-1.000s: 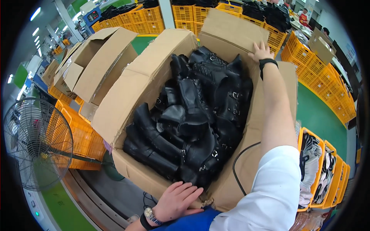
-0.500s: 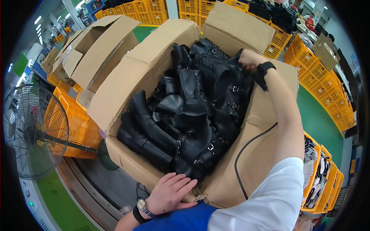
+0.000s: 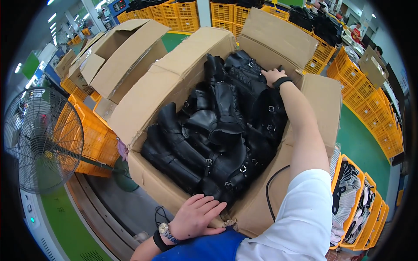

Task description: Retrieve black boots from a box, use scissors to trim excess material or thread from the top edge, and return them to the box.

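Note:
A large open cardboard box (image 3: 154,93) in front of me is filled with black boots (image 3: 228,104), which have buckles, straps and some lacing. They lie at various angles, overlapping. My left hand (image 3: 198,216) rests flat on the near rim of the box, fingers spread toward the nearest boots and holding nothing. At the far right inner corner, my right hand (image 3: 275,77) reaches in with bent fingers on the top of a black boot. Part of its grip is hidden among the boots and the cardboard.
Another open carton (image 3: 126,61) stands at the left behind a caged fan (image 3: 43,139). Yellow crates (image 3: 365,113) line the back and right; closer ones (image 3: 348,198) hold flat black and white pieces. A black cable (image 3: 270,191) lies across the right flap.
My right hand has shifted slightly left and deeper toward the far corner, its fingers now on the boots there. My left hand stays on the near rim. The view has shifted slightly.

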